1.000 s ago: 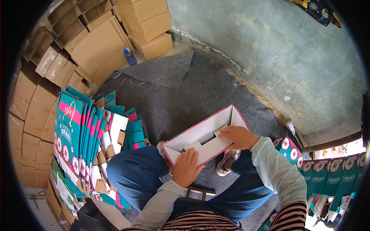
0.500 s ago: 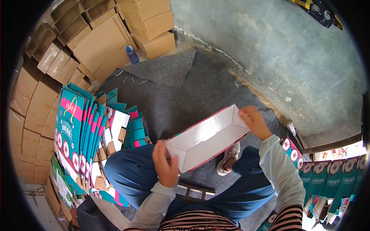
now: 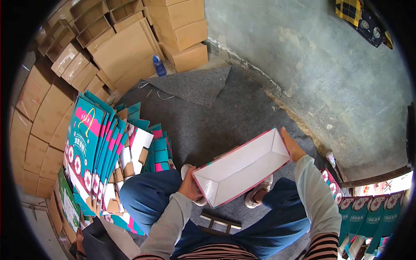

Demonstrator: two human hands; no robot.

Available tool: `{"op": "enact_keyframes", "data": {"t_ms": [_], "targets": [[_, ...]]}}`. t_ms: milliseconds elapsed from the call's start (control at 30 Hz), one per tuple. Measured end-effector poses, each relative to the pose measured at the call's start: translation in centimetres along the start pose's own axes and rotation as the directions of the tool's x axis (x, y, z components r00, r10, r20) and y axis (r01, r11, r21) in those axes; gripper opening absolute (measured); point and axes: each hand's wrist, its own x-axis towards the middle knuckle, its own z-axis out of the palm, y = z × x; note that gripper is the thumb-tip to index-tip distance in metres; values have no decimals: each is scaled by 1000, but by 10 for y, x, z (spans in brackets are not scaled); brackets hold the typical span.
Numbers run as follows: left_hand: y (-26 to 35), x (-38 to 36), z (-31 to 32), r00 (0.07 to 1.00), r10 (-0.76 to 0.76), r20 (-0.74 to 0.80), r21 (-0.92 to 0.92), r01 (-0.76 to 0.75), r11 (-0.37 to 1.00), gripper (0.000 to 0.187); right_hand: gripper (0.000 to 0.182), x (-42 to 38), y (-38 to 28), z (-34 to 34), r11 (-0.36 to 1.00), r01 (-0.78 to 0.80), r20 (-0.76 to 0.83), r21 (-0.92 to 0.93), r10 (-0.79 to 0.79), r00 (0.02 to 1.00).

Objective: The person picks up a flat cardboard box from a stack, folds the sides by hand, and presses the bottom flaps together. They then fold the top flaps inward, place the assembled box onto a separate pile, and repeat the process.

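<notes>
An open cardboard box point(image 3: 247, 171), white inside with a red-pink outer edge, is held tilted above my lap between both hands. Its open side faces me, and the inside shows nothing but white walls and a seam. My left hand point(image 3: 188, 186) grips the box's left end, its fingers partly hidden behind the wall. At the opposite end, my right hand point(image 3: 292, 146) presses against the outside, fingers along the far corner. To the left of my knee stands a stack of flattened teal and pink printed boxes point(image 3: 86, 138), the front one with a yellow cord handle.
Brown cartons point(image 3: 186, 30) are piled along the left and back. A blue bottle point(image 3: 159, 66) stands near them. Teal printed boxes point(image 3: 359, 216) line the right side. A small wooden frame point(image 3: 221, 221) lies between my legs. A grey wall point(image 3: 299, 56) rises behind.
My left hand has gone from loosely at the box's near left corner to gripping its left end. My right hand has slid to the outside of the right end. The box has tilted more towards me.
</notes>
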Motion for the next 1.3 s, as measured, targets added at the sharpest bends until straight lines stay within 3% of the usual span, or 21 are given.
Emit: {"op": "enact_keyframes", "data": {"t_ms": [67, 100, 133, 233, 333, 367, 400, 467, 533, 633, 667, 800, 833, 900, 933, 1033, 1133, 1233, 1300], "targets": [[4, -22, 35, 992, 118, 37, 58, -120, 991, 53, 66, -7, -11, -9, 988, 95, -1, 119, -96, 995], [5, -30, 48, 963, 260, 65, 129, -267, 955, 52, 65, -18, -22, -12, 971, 163, -28, 173, -161, 987], [7, -30, 49, 918, 374, 130, 253, -395, 883, 54, 63, -25, -29, -16, 947, 232, -58, 224, -224, 973], [11, -36, 63, 685, 651, 327, 500, -710, 496, 60, 60, -34, -29, -36, 917, 353, 185, 187, -385, 904], [18, -35, 54, 718, 631, 293, 316, -696, 645, 61, 61, -46, -22, -20, 965, 232, -162, 120, -211, 964], [18, -37, 53, 716, 646, 264, 319, -697, 642, 61, 63, -48, -19, -23, 965, 257, -90, 47, -253, 963], [14, -39, 53, 779, 592, 209, 239, -627, 741, 61, 66, -49, -16, -26, 956, 292, -18, -21, -292, 956], [6, -46, 51, 887, 449, 113, 56, -457, 888, 61, 66, -44, -13, -16, 974, 184, 89, 132, -196, 977], [0, -32, 34, 840, 489, 235, 153, -528, 835, 62, 66, -42, -11, -3, 961, 51, 207, 270, -110, 972], [-2, -30, 40, 797, 531, 289, 275, -600, 752, 64, 67, -46, 3, 5, 993, 115, 221, -17, -108, 969], [-4, -22, 29, 821, 504, 267, 250, -564, 787, 65, 67, -46, 9, 4, 985, 133, 226, -113, -105, 968], [1, 29, -51, 917, 378, 130, 258, -399, 880, 69, 64, 9, 65, -34, 989, -88, 192, -120, 110, 975], [1, 35, -60, 937, 340, 84, 282, -350, 894, 70, 62, 8, 67, -33, 979, -181, 93, -95, 190, 977], [6, 15, -11, 959, 273, -71, 299, -241, 923, 71, 59, 6, 68, -26, 936, -352, -96, -23, 348, 933], [7, 8, 8, 960, 237, -149, 302, -184, 935, 71, 57, 11, 72, -28, 942, -335, -83, -23, 332, 940], [5, 20, 0, 947, 310, -85, 328, -267, 906, 65, 51, 23, 84, -33, 957, -289, -24, -27, 289, 957], [-3, 32, -10, 814, 572, -103, 598, -409, 689, 62, 45, 13, 74, -29, 960, -272, 68, -58, 276, 959], [-1, 29, -4, 747, 654, -117, 718, -392, 576, 55, 44, -1, 61, -29, 964, -256, 147, -72, 264, 953], [9, 22, 6, 756, 650, -81, 789, -349, 505, 52, 47, -7, 53, -27, 979, -196, 222, -47, 201, 954]]}}
